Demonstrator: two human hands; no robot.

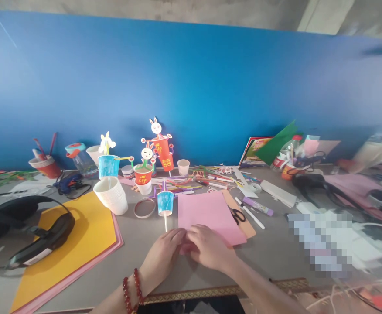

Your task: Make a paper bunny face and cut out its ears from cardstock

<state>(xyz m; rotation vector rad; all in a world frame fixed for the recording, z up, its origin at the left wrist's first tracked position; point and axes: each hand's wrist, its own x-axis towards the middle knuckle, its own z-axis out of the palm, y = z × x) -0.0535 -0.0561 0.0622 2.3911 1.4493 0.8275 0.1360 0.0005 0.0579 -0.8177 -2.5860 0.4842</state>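
Note:
A sheet of pink paper [204, 213] lies flat on the grey table in front of me. My left hand [166, 248], with a red bead bracelet on its wrist, is closed at the sheet's near left corner. Beside it, fingertips almost meeting, my right hand [209, 247] is curled over the near edge of the same paper. A bit of pink shows between the two hands; the fingertips are partly hidden. Just beyond my left hand stands a small blue paper cup [165, 203] on a white stick [166, 222]. Black-handled scissors [238, 215] stick out from under the sheet.
Stacked white cups [111, 195] and yellow paper [80, 235] are at left, with a black headset [43, 231]. Rabbit-topped cup figures [144, 174] stand behind. A tape ring [144, 208], a white marker [251, 213] and a glue stick [259, 206] lie nearby.

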